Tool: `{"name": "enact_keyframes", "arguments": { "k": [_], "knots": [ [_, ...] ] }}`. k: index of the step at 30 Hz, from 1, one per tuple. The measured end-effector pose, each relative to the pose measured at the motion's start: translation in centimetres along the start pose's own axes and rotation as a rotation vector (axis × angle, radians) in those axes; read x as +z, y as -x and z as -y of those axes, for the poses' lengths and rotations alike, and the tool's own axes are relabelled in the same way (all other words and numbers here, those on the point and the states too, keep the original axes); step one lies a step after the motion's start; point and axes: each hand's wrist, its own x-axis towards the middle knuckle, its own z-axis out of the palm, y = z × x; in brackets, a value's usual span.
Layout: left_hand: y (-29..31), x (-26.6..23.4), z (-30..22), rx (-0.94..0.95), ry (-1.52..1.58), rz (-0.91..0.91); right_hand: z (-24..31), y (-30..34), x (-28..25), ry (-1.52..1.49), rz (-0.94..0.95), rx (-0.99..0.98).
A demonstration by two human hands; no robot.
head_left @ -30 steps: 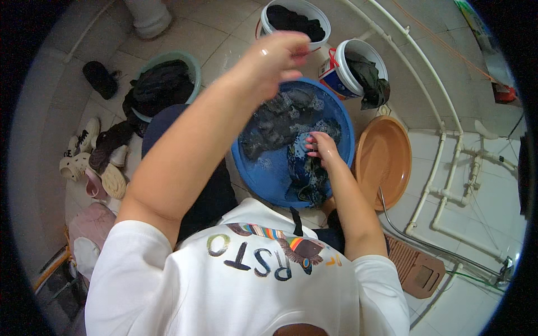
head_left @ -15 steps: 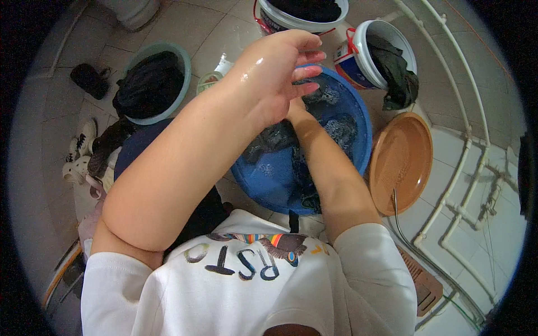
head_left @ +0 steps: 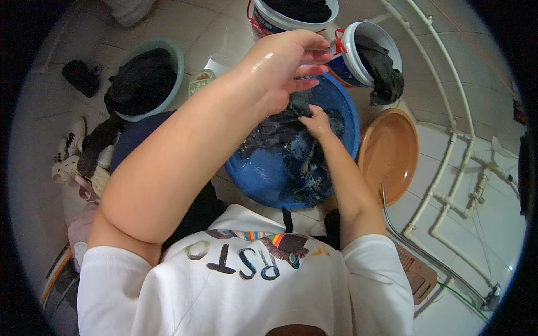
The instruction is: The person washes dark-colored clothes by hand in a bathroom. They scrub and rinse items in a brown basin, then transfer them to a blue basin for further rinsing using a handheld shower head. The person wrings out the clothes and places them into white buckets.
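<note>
A large blue basin (head_left: pixel 246 178) holds water and dark wet clothes (head_left: pixel 305 165). Raised over its far part is my left hand (head_left: pixel 288 64), wet and open, its fingers spread and slightly curved toward the right. Nothing shows between those fingers, but its palm side is partly hidden. Below it, my right hand (head_left: pixel 317 121) pinches a dark wet cloth (head_left: pixel 288 112) between thumb and fingers, lifting part of it above the water. The left forearm hides some of this cloth and the basin's left rim.
A brown basin (head_left: pixel 389 157) leans at the right beside white pipes (head_left: pixel 462 168) and a metal hose (head_left: pixel 386 210). Two buckets of dark clothes, one upright (head_left: pixel 297 23) and one tilted (head_left: pixel 350 56), stand beyond. At left are a pale green basin (head_left: pixel 178 73) and shoes (head_left: pixel 70 143).
My right hand has come out from behind the left hand, nearer and to the right, drawing the dark cloth up. My left hand stays raised and spread. The view has shifted slightly.
</note>
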Motion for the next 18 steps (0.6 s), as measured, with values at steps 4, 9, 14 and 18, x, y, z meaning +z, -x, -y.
{"name": "enact_keyframes", "arguments": {
  "k": [4, 9, 14, 18],
  "knots": [
    [0.0, -0.2, 0.7, 0.023, -0.133, 0.015, 8.7, 4.9, -7.6, -0.772, -0.068, 0.096],
    [-1.0, -1.4, 2.6, 0.219, -0.758, 0.017, 20.4, 10.9, -17.7, -0.995, -0.275, -0.239],
    [-3.0, -4.7, 5.8, 0.455, -1.688, 0.003, 28.7, 15.7, -25.9, -0.962, -0.460, -0.570],
    [-1.8, -2.7, 6.6, 0.343, -1.748, -0.094, 31.7, 19.0, -33.2, -1.194, -0.506, -0.713]
  ]
}}
